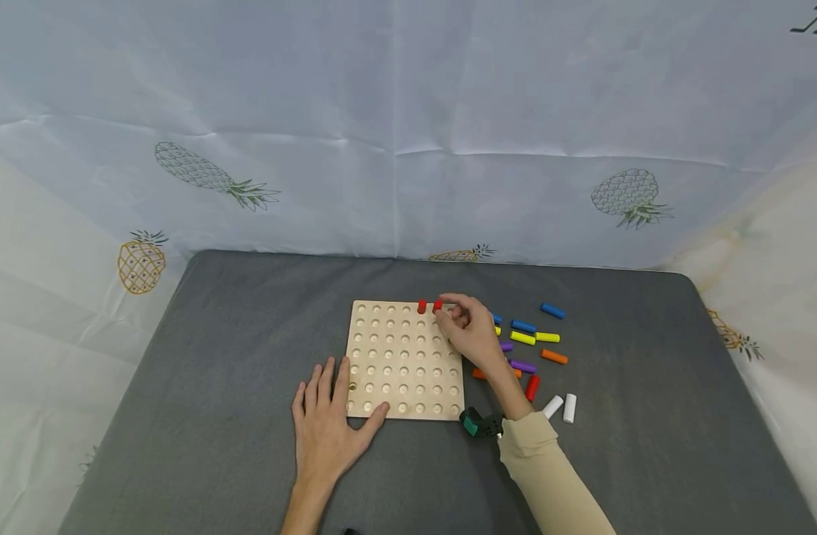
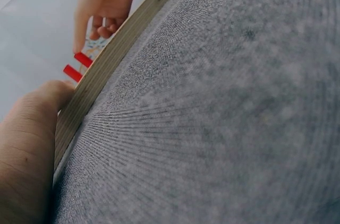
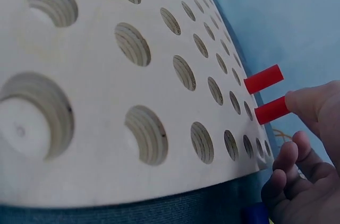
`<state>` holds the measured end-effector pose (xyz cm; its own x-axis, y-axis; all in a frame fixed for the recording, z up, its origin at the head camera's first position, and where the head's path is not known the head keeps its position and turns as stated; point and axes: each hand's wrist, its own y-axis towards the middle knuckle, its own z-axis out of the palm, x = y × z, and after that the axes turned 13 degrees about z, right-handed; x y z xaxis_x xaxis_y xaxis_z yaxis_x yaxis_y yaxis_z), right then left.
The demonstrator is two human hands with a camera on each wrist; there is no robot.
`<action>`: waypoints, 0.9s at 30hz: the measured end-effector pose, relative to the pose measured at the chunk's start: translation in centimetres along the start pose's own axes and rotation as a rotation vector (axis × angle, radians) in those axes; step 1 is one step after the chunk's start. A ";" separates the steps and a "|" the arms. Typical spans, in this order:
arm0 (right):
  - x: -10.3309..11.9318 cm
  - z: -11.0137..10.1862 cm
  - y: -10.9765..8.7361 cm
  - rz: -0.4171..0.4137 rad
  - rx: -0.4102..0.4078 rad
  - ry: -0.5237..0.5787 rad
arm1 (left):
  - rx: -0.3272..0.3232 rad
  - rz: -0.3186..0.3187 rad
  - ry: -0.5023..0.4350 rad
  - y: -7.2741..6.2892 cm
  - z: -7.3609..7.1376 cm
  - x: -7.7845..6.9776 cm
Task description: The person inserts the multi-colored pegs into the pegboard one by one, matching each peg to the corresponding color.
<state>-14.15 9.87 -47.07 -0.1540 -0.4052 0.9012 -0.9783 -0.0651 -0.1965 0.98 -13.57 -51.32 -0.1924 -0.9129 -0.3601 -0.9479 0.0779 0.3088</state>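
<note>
A square wooden board [image 1: 396, 355] with rows of round holes lies on the grey cloth. Two red pegs stand upright in its far row, the left peg [image 1: 422, 307] on its own. My right hand [image 1: 471, 331] pinches the top of the other red peg [image 3: 272, 110] between thumb and index finger, its remaining fingers curled beneath. The peg's lower end is at a hole. My left hand [image 1: 328, 427] lies with fingers spread at the board's near left corner, the thumb along the front edge and the fingertips by the left edge.
Loose pegs lie right of the board: blue [image 1: 553, 310], yellow [image 1: 548, 337], orange [image 1: 554, 357], purple [image 1: 522, 366], red [image 1: 532, 387] and white [image 1: 569, 408]. My right forearm partly covers this group. A pineapple-print curtain [image 1: 395, 200] hangs behind the table.
</note>
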 end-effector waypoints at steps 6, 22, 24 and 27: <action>-0.2 -0.5 -0.8 -0.027 -0.091 0.006 | 0.002 -0.001 -0.001 0.0 0.0 0.0; -1.6 -1.9 -4.5 0.008 -0.230 0.024 | 0.026 -0.025 -0.019 0.1 0.0 0.0; -1.8 -2.0 -5.1 0.014 -0.250 0.031 | 0.025 -0.028 -0.022 0.1 0.0 0.0; -2.1 -2.0 -5.8 0.024 -0.289 0.034 | 0.029 -0.033 -0.030 0.1 0.0 -0.1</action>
<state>-8.40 12.92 -47.03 -0.1769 -0.3722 0.9111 -0.9724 0.2089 -0.1035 0.87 -13.46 -51.26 -0.1676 -0.9027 -0.3963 -0.9608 0.0596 0.2708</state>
